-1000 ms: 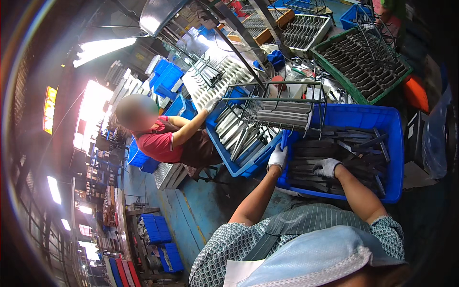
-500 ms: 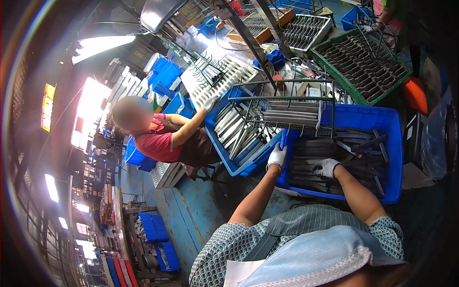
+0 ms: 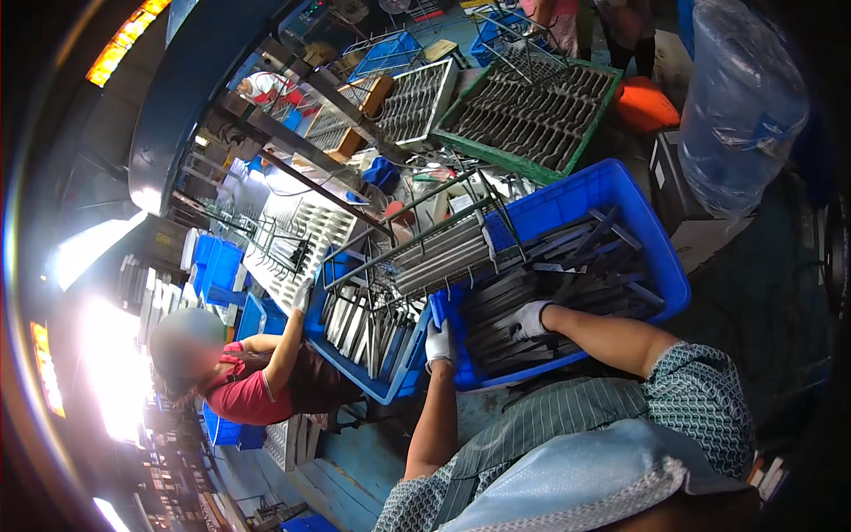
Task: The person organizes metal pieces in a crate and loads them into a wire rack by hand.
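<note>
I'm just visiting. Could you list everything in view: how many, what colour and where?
Large bin: one, blue, before the person
Flat bars: many, dark, in the large bin
Second bin: one, blue, left of the first
Slender pieces: many, mostly pale, in the second bin
Wire rack: one, dark, beyond the hands
Rack bars: several, grey, in the rack
Tray: one, green-rimmed, beyond the large bin
Slotted board: one, white, beyond the second bin
Plastic bag: one, clear bluish, upper right
Co-worker: one, red shirt, left
Background clutter: too crowded to count
Left hand: one, white-gloved, at the large bin's left edge
Right hand: one, white-gloved, at the flat bars
</note>
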Motion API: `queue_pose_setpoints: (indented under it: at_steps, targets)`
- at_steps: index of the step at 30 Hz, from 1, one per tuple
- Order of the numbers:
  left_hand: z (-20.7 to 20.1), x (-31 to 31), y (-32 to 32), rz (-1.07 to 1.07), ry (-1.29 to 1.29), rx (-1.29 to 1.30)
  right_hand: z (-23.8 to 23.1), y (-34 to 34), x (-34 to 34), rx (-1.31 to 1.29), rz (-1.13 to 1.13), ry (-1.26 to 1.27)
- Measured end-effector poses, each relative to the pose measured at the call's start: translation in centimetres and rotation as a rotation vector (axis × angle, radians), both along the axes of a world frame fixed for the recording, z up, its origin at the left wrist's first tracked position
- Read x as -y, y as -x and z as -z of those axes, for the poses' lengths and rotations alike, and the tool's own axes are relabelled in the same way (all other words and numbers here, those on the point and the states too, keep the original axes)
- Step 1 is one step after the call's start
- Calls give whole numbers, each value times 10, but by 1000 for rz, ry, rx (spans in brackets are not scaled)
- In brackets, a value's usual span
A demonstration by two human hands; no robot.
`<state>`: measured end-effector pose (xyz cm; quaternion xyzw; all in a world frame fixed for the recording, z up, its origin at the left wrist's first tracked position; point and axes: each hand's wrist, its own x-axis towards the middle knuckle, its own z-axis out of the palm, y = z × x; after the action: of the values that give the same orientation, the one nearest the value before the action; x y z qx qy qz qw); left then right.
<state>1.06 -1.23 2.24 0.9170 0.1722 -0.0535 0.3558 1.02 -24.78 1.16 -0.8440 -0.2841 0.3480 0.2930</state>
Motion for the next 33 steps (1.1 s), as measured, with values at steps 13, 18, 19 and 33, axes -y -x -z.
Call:
queue_pose_setpoints:
  at_steps: [13, 18, 19, 33]
  targets:
    - [14, -3, -6, 2, 10, 11, 9, -1, 1, 6, 10, -14]
    - [18, -7, -6, -34, 62, 7, 13, -1, -3, 27, 29, -19]
    - [10, 3, -7, -18, -13, -27, 18, 0, 1, 38, 41, -12]
    - [5, -1, -2, -43, 46, 5, 11, 1, -3, 87, 23, -25]
